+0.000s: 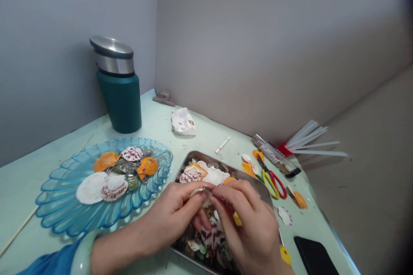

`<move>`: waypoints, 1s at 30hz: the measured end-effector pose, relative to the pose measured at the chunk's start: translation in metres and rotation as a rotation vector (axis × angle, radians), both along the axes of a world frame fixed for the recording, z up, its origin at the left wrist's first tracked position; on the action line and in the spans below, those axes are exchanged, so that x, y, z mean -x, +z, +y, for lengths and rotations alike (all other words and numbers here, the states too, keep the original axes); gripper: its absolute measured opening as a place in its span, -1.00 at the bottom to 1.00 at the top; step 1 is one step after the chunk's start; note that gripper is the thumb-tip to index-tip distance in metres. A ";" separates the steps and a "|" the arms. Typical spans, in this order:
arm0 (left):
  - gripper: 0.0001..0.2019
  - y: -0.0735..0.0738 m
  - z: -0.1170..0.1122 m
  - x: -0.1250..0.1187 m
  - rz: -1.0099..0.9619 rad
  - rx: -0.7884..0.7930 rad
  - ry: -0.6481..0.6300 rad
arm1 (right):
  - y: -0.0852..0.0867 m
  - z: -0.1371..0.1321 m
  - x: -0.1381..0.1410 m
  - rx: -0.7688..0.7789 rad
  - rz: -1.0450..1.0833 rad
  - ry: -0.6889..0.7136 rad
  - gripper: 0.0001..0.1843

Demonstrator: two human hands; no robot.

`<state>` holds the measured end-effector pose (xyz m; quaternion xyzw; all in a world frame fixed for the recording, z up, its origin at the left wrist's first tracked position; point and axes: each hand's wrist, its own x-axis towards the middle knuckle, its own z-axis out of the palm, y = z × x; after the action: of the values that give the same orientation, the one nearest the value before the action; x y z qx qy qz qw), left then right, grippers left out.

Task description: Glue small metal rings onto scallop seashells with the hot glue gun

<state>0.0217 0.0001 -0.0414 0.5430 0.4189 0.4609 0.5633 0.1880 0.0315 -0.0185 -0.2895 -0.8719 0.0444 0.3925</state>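
My left hand pinches a pale seashell between thumb and forefinger, above a metal tray. My right hand meets it at the shell's edge, fingers pinched together at a small dark metallic bit that is too small to make out. Beneath both hands, the tray holds many mixed shells, among them a purple-striped scallop shell and a white shell. My hands hide part of the tray's contents.
Left stands a blue shell-shaped dish with shells and metal rings. Behind it is a green bottle. Crumpled white packaging lies farther back. To the right are red-yellow-handled scissors, glue sticks, loose shells and a black phone.
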 end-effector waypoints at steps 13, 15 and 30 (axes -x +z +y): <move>-0.69 0.003 -0.002 0.004 0.244 -0.228 0.107 | 0.002 -0.002 0.000 0.126 0.087 0.041 -0.81; -0.70 -0.001 -0.001 0.003 0.142 -0.107 0.082 | 0.005 -0.001 0.000 0.135 0.074 0.039 -0.85; -0.71 -0.001 0.001 0.001 -0.105 0.052 0.136 | -0.005 -0.007 -0.090 0.233 -0.781 -0.291 -0.65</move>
<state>0.0208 0.0006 -0.0420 0.4734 0.4366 0.5149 0.5658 0.2784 0.0246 -0.0237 -0.4471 -0.8941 -0.0261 -0.0003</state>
